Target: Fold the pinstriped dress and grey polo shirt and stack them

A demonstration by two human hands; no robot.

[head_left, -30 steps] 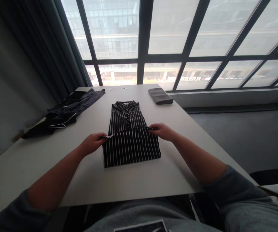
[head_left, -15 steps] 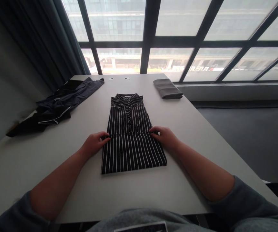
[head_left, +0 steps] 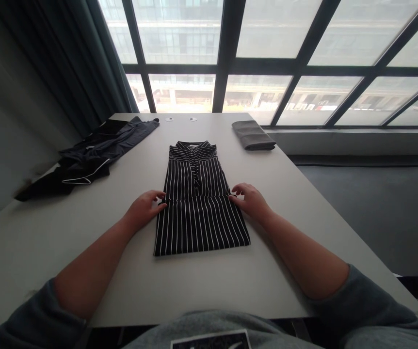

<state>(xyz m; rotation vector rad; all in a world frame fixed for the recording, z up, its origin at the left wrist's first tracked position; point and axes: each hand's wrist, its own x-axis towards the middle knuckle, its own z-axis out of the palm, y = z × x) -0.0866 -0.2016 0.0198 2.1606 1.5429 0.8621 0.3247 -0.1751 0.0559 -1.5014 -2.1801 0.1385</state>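
A black shirt with white stripes (head_left: 201, 225) lies folded on the white table, its collar pointing away from me. Its lower part is turned up, leaving a straight fold edge across the middle. At the left end of that edge, my left hand (head_left: 145, 208) holds a bit of the cloth between thumb and fingers. My right hand (head_left: 250, 201) is at the opposite end, its thumb touching the cloth and its fingers raised and apart.
Dark garments with white piping (head_left: 100, 150) lie loosely heaped along the table's left edge. A folded grey cloth (head_left: 253, 135) rests near the far right edge. Two round white fittings sit at the back of the white table (head_left: 296, 247), before large windows.
My right fingers have spread from a pinch and lifted slightly off the cloth. My left hand has shifted little. The shirt lies much as before; the view has tilted slightly.
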